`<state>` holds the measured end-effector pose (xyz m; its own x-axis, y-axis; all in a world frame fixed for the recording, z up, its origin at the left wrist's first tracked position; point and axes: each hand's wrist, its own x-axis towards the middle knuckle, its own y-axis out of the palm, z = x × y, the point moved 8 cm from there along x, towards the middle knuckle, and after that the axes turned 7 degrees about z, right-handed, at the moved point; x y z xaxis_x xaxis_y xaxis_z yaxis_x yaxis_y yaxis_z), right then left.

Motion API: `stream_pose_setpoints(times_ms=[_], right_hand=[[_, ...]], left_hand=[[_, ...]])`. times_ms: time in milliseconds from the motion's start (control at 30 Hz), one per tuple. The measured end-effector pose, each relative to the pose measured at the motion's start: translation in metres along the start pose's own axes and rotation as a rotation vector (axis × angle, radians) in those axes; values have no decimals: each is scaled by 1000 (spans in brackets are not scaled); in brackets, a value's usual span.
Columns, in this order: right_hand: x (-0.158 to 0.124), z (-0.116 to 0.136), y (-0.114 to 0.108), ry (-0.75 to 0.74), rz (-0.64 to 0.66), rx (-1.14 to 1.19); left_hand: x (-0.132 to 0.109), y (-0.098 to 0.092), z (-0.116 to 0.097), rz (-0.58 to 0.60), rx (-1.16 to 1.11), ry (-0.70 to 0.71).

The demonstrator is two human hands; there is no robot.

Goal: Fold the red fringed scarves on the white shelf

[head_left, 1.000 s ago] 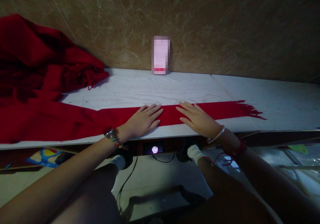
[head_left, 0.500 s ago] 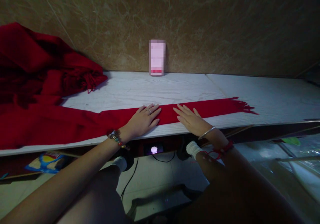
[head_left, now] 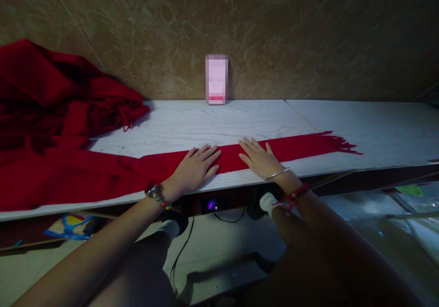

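Note:
A long red scarf (head_left: pixel 295 144) lies folded into a narrow strip along the front of a white wooden table (head_left: pixel 212 121); its fringed end points right. My left hand (head_left: pixel 197 165) lies flat on the strip, fingers spread, a ring on one finger and a beaded bracelet at the wrist. My right hand (head_left: pixel 259 158) rests flat on the scarf just to the right of it, fingers stretched out, with a silver bangle and red thread on the wrist. The two hands are a short gap apart.
A heap of red scarves (head_left: pixel 51 101) covers the table's left end. A pink upright phone (head_left: pixel 216 79) leans on the brown marbled wall. Under the table are a small glowing device (head_left: pixel 211 205), cables, my knees and white socks, and a colourful package (head_left: pixel 70 224) at the left.
My right hand has slid a little leftward along the scarf toward my left hand. The left hand stays in place. The view has shifted slightly.

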<state>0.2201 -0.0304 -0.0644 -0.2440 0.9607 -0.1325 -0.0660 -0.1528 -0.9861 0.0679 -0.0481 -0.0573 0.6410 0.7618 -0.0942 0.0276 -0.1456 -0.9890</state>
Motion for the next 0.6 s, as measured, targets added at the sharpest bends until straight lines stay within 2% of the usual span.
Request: stream_pose_setpoints(times_ms=[133,267,367,467,600], right_hand=[[-1,0,-2,17,22,11],[-2,5,-8,25,-39,12],[-2,18,-12,-26,-70,-20],[0,28,-8,-72,-13,-41],[2,29,-2,-72,50,-56]], left_hand=[[-4,1,6,15,17,-30],[-5,2,8,11,21,-31],[-4,2,8,25,16,-32],[-4,2,8,49,15,-49],[-4,3,8,54,25,-73]])
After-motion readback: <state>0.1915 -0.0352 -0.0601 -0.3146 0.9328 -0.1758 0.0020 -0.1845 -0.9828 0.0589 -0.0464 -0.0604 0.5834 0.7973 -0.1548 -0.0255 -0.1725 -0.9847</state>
